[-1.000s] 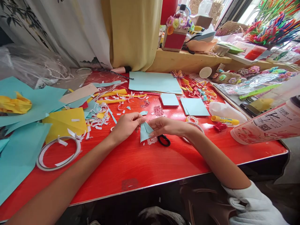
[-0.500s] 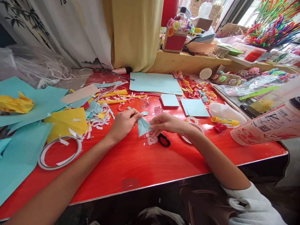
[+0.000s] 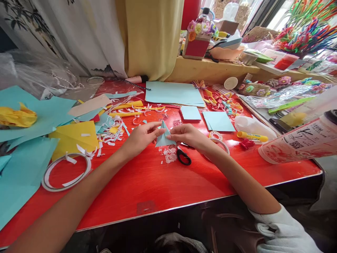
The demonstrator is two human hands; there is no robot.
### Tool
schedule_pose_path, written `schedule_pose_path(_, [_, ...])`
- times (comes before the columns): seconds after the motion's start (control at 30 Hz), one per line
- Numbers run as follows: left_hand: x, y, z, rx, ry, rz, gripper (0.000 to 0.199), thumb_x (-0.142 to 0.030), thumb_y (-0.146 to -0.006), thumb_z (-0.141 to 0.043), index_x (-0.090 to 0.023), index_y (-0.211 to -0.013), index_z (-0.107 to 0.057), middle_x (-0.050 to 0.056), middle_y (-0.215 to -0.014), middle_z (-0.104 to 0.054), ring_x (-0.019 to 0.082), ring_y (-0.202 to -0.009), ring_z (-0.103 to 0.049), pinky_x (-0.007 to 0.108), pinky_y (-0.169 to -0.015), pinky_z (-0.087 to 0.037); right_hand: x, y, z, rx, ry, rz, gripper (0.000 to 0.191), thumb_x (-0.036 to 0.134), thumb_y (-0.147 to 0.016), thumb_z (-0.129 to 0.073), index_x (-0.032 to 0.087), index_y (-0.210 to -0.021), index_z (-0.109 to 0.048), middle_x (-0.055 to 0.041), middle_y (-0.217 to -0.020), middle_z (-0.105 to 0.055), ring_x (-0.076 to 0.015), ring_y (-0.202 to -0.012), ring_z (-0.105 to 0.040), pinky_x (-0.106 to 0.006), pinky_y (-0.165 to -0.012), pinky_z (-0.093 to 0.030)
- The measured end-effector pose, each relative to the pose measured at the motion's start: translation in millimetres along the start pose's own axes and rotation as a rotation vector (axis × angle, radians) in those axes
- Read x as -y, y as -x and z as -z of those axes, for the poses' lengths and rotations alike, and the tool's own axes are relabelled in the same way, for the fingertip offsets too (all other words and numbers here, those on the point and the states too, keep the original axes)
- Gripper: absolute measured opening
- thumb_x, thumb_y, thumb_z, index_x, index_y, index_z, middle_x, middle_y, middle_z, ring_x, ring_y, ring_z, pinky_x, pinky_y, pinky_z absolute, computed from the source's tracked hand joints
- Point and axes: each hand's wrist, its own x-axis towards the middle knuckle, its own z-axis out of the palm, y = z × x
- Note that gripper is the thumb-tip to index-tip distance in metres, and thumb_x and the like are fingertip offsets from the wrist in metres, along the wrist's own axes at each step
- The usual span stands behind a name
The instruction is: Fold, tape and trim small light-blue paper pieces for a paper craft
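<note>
A small piece of light blue folded paper (image 3: 163,140) is held up over the red table, its pointed tip upward and its lower edge wide. My left hand (image 3: 143,137) pinches its left side between thumb and fingers. From the other side my right hand (image 3: 187,136) grips the right edge, with thumb and fingertips closed on the paper. Black-handled scissors (image 3: 184,156) lie just below my right hand, their blades mostly hidden. White paper scraps (image 3: 170,155) are scattered beneath the folded paper.
Light blue squares (image 3: 219,121) and a darker-edged stack (image 3: 190,113) lie beyond my hands. A tape roll (image 3: 47,177) is at left, near yellow paper (image 3: 76,137). At right are a glue stick (image 3: 252,136) and a large cup (image 3: 297,140). The table's front edge (image 3: 168,209) runs nearby.
The folded paper has turned so that a point now faces up and its wide edge faces down. My right hand has risen slightly, and both hands have shifted their hold along the paper.
</note>
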Motion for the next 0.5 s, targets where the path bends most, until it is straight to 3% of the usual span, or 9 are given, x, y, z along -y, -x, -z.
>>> schedule_pose_path(0.1, [0.6, -2.0, 2.2, 0.078, 0.073, 0.000, 0.029, -0.038, -0.076, -0.053, -0.015, -0.090, -0.063, 0.000, -0.073, -0.060, 0.011, -0.064, -0.051, 0.022, -0.063, -0.040, 3.7, 1.5, 2.5, -0.051, -0.007, 0.015, 0.022, 0.032, -0.073, -0.062, 0.013, -0.065, -0.056, 0.0022, -0.057, -0.053, -0.0041, -0.047, -0.046, -0.019, -0.046, -0.034])
schedule_pose_path(0.23, [2.0, -3.2, 2.0, 0.065, 0.103, 0.008, 0.023, -0.035, -0.074, -0.056, -0.015, -0.080, -0.065, -0.001, -0.070, -0.061, 0.010, -0.063, -0.052, 0.020, -0.061, -0.040, 3.5, 1.3, 2.1, -0.041, 0.005, -0.004, 0.022, 0.032, -0.073, -0.063, 0.013, -0.064, -0.054, 0.0025, -0.057, -0.053, -0.0037, -0.045, -0.045, -0.019, -0.044, -0.031])
schedule_pose_path(0.5, [3.7, -4.5, 2.4, 0.098, 0.159, 0.016, 0.027, -0.036, -0.076, -0.055, -0.018, -0.090, -0.068, 0.000, -0.077, -0.066, 0.012, -0.069, -0.055, 0.021, -0.066, -0.043, 2.9, 0.6, 3.9, 0.001, -0.025, 0.024, 0.024, 0.034, -0.073, -0.062, 0.013, -0.065, -0.055, 0.0031, -0.057, -0.051, -0.0066, -0.053, -0.053, -0.019, -0.050, -0.037])
